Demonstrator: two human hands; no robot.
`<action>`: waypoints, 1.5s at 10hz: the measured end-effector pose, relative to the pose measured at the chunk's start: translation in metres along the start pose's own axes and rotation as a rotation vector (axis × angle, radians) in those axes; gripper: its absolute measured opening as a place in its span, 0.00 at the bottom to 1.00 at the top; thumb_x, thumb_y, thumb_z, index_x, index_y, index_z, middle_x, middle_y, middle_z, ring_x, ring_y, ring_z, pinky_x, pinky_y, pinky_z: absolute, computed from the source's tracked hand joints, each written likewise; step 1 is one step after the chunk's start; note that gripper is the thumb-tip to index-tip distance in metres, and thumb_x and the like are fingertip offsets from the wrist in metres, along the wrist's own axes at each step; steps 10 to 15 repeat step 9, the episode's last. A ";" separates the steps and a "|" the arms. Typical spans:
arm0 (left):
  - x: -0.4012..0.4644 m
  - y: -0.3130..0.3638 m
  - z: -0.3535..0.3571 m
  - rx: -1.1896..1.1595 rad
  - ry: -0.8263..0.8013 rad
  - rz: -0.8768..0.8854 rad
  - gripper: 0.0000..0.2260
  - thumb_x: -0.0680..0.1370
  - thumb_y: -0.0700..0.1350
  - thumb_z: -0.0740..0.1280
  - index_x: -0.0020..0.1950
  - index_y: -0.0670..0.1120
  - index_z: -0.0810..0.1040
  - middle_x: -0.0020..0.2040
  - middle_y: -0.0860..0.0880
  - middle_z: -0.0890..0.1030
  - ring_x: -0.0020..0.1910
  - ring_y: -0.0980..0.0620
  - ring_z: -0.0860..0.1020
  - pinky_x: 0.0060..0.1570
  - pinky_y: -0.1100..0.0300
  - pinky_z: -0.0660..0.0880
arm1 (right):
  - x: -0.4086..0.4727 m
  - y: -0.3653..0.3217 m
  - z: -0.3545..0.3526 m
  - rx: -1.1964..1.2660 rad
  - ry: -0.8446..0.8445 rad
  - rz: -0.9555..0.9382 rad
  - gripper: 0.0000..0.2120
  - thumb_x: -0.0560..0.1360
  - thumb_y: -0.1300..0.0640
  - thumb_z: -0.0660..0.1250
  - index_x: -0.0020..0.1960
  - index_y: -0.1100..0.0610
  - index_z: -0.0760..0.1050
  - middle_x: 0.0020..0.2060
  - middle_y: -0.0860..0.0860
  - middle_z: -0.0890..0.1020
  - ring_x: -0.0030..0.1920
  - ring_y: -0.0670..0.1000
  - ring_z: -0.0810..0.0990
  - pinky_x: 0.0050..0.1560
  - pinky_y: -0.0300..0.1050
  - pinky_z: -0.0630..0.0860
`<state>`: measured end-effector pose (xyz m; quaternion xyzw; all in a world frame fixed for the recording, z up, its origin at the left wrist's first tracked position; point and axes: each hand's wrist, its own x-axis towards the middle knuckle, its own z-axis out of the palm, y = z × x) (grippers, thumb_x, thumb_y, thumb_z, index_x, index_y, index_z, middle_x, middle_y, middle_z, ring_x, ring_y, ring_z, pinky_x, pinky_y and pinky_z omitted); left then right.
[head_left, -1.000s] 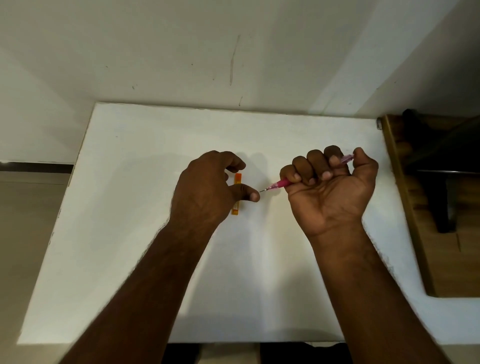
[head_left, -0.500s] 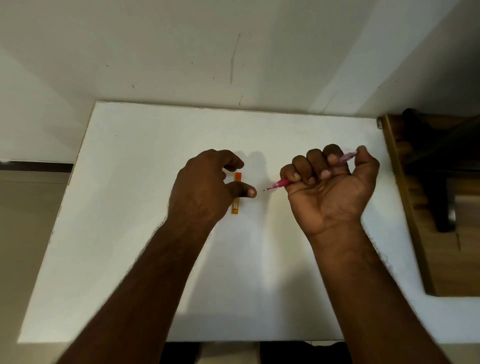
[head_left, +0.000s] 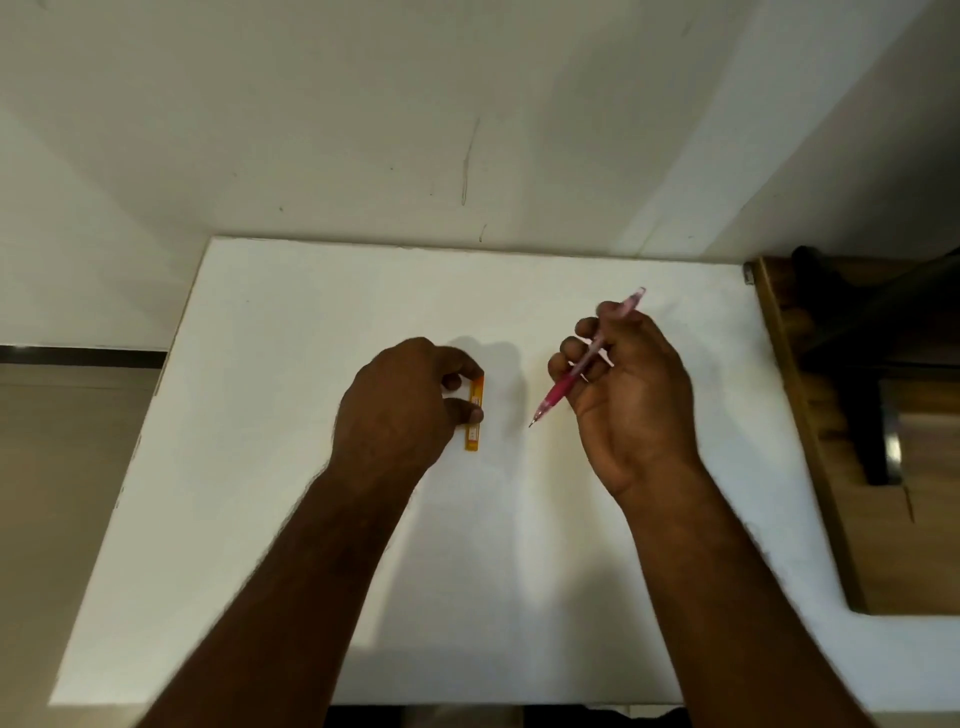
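Note:
A small orange lead case (head_left: 475, 426) lies on the white table (head_left: 260, 415) near the middle, long axis pointing away from me. My left hand (head_left: 405, 405) is on its left side, thumb and forefinger pinching it. My right hand (head_left: 628, 395) is to the right, palm turned up, its curled fingers holding a pink mechanical pencil (head_left: 576, 369). The pencil slants, metal tip down-left and a short way from the case, and its cap end sticks out past the fingers.
The table stands against a pale wall (head_left: 467, 104). A wooden unit (head_left: 852, 519) with a dark metal part adjoins the table's right edge. Beige floor (head_left: 62, 493) lies to the left.
My left thumb and forefinger have closed onto the orange case. My right hand loosened its fist, and the pencil now slants more steeply with more of it showing.

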<state>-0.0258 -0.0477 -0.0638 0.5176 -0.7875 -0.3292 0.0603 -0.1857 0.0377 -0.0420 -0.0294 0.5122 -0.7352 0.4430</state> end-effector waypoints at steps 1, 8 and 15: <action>-0.001 -0.001 0.000 0.017 0.001 0.004 0.17 0.67 0.53 0.80 0.54 0.60 0.83 0.42 0.59 0.76 0.43 0.56 0.75 0.39 0.62 0.66 | -0.004 0.009 0.001 -0.384 0.022 -0.116 0.03 0.80 0.59 0.69 0.51 0.58 0.81 0.38 0.48 0.83 0.36 0.48 0.84 0.43 0.47 0.85; -0.002 0.002 -0.004 -0.024 0.005 0.028 0.18 0.70 0.53 0.78 0.58 0.56 0.82 0.48 0.57 0.78 0.45 0.56 0.76 0.43 0.63 0.67 | -0.002 0.039 -0.008 -1.505 0.141 -0.387 0.22 0.74 0.38 0.71 0.58 0.54 0.81 0.48 0.50 0.86 0.41 0.49 0.80 0.44 0.41 0.71; -0.009 0.004 -0.014 -0.084 0.057 0.074 0.19 0.70 0.55 0.78 0.60 0.56 0.82 0.51 0.57 0.80 0.44 0.58 0.76 0.41 0.65 0.68 | -0.016 0.029 -0.005 -1.467 0.155 -0.438 0.23 0.75 0.36 0.69 0.59 0.53 0.80 0.52 0.50 0.86 0.49 0.53 0.85 0.45 0.43 0.75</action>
